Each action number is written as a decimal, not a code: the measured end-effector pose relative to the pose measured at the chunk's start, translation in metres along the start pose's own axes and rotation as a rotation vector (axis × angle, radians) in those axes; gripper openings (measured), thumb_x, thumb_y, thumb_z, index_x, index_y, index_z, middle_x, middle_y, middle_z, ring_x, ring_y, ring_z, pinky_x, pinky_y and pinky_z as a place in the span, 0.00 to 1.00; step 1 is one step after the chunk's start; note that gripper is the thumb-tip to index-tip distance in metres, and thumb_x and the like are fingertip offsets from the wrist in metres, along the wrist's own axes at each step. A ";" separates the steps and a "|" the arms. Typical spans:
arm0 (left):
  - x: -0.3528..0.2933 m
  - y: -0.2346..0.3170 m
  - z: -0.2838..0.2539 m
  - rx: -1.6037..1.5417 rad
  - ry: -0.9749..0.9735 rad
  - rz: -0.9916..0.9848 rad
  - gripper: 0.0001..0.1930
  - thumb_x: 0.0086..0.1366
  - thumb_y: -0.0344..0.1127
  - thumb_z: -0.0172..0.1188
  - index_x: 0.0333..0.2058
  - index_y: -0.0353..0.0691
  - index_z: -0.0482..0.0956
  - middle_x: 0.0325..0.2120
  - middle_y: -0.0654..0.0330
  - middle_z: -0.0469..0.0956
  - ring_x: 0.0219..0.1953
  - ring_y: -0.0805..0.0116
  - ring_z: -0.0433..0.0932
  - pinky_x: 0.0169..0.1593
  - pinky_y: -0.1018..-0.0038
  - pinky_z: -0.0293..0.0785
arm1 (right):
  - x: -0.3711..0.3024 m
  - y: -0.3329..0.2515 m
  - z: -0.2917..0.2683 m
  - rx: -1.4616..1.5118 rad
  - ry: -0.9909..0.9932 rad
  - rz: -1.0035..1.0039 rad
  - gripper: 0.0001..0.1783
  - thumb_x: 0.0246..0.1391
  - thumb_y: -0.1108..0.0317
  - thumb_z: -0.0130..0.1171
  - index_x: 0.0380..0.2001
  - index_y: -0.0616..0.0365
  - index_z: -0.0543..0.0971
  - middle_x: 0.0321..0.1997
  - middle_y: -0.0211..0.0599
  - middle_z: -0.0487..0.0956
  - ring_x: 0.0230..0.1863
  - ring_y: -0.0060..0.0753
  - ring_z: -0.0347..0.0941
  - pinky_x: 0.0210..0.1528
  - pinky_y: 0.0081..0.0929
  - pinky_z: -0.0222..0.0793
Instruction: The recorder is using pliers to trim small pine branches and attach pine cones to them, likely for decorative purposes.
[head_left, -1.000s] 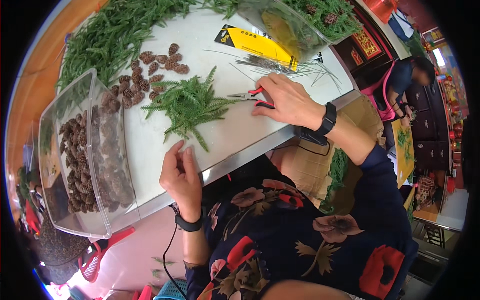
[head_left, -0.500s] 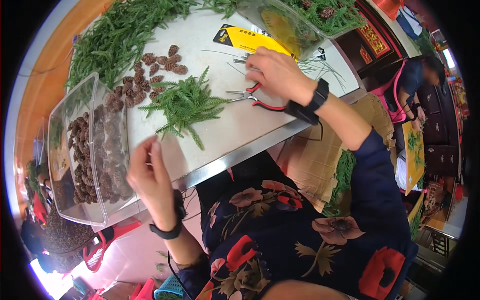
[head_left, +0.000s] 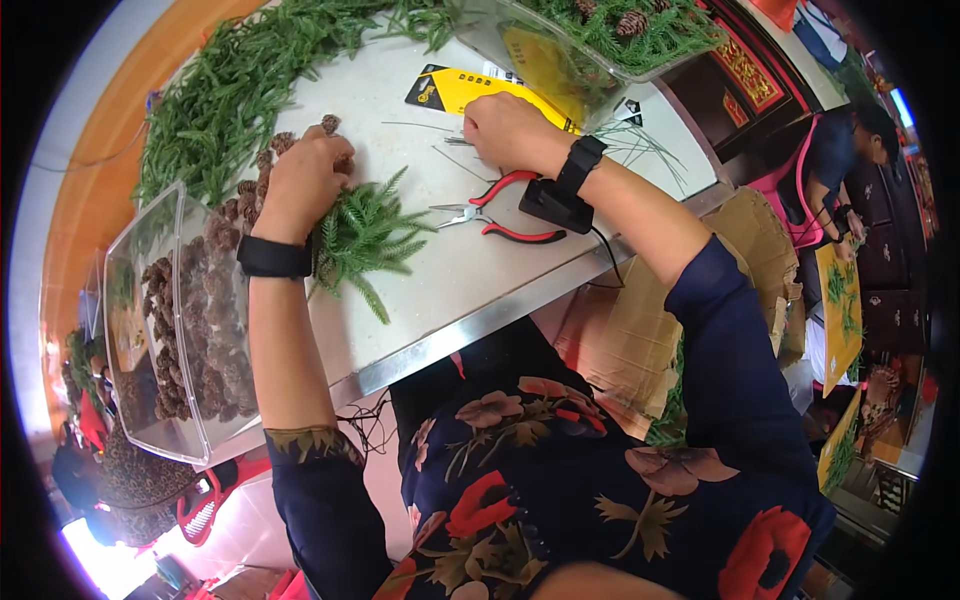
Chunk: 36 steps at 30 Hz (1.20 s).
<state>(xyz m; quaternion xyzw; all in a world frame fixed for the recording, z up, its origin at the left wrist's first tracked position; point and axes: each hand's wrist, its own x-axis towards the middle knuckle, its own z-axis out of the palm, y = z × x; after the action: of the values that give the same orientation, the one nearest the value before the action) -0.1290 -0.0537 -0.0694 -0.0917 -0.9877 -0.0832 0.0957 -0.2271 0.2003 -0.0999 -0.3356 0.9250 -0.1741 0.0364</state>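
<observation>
Left hand (head_left: 300, 180) now up from the table edge, curled over loose pinecones (head_left: 268, 150) (grip unclear), green sprigs (head_left: 365, 235) alongside.

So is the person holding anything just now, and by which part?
It cannot be told for sure. The left hand rests on the loose pine cones by the green sprigs; the right hand is closed over thin wires, grip hidden.

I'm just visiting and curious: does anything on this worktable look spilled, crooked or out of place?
Mostly a busy craft table. The clear box of pine cones juts past the table edge at the person's left, partly unsupported. Loose pine cones lie scattered by the left hand. The red-handled pliers lie open.
</observation>
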 end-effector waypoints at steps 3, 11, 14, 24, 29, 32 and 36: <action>0.007 -0.007 0.004 0.041 -0.141 0.020 0.09 0.51 0.28 0.59 0.34 0.41 0.79 0.32 0.50 0.78 0.34 0.48 0.77 0.38 0.61 0.72 | -0.002 -0.003 -0.008 0.075 -0.046 0.031 0.11 0.47 0.74 0.50 0.30 0.69 0.79 0.33 0.60 0.78 0.37 0.58 0.76 0.39 0.45 0.72; -0.019 0.012 -0.021 -0.715 0.307 -0.322 0.03 0.61 0.30 0.56 0.33 0.37 0.75 0.32 0.57 0.79 0.31 0.66 0.80 0.32 0.73 0.72 | 0.002 -0.002 -0.006 -0.013 -0.063 -0.021 0.11 0.48 0.73 0.50 0.30 0.69 0.79 0.34 0.60 0.78 0.38 0.58 0.76 0.41 0.44 0.71; -0.037 0.022 -0.034 -1.058 0.377 -0.351 0.06 0.64 0.31 0.55 0.37 0.36 0.74 0.33 0.58 0.79 0.32 0.70 0.80 0.34 0.78 0.72 | 0.000 -0.006 -0.009 -0.017 -0.033 -0.008 0.11 0.48 0.73 0.50 0.29 0.68 0.80 0.33 0.58 0.78 0.38 0.57 0.76 0.40 0.43 0.71; -0.060 0.039 -0.036 -1.442 0.433 -0.192 0.11 0.64 0.31 0.56 0.44 0.35 0.72 0.41 0.56 0.78 0.35 0.70 0.79 0.41 0.80 0.73 | -0.001 -0.006 -0.008 0.015 0.070 0.017 0.07 0.44 0.71 0.54 0.26 0.57 0.82 0.29 0.45 0.80 0.34 0.50 0.76 0.38 0.41 0.72; -0.064 0.028 -0.037 -1.485 0.439 -0.256 0.11 0.64 0.30 0.57 0.44 0.35 0.73 0.41 0.56 0.78 0.36 0.70 0.79 0.41 0.80 0.73 | -0.003 -0.004 -0.017 0.119 0.133 0.035 0.06 0.45 0.69 0.58 0.24 0.59 0.80 0.25 0.44 0.79 0.26 0.42 0.75 0.33 0.34 0.70; -0.068 0.027 -0.047 -1.537 0.410 -0.280 0.11 0.65 0.32 0.56 0.44 0.35 0.74 0.41 0.56 0.78 0.35 0.71 0.78 0.40 0.80 0.73 | -0.004 -0.006 -0.028 0.130 0.178 0.033 0.07 0.47 0.68 0.59 0.26 0.61 0.80 0.23 0.43 0.78 0.22 0.36 0.74 0.30 0.29 0.69; -0.071 0.021 -0.054 -1.560 0.333 -0.277 0.13 0.68 0.36 0.52 0.46 0.35 0.73 0.41 0.55 0.78 0.32 0.73 0.78 0.36 0.82 0.73 | -0.005 -0.008 -0.037 0.236 0.251 0.013 0.08 0.53 0.67 0.56 0.32 0.61 0.79 0.23 0.36 0.78 0.22 0.26 0.71 0.28 0.24 0.67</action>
<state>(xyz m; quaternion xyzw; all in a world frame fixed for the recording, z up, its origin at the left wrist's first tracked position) -0.0469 -0.0549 -0.0286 0.0046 -0.6203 -0.7719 0.1391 -0.2253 0.2091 -0.0630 -0.2986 0.8975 -0.3220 -0.0393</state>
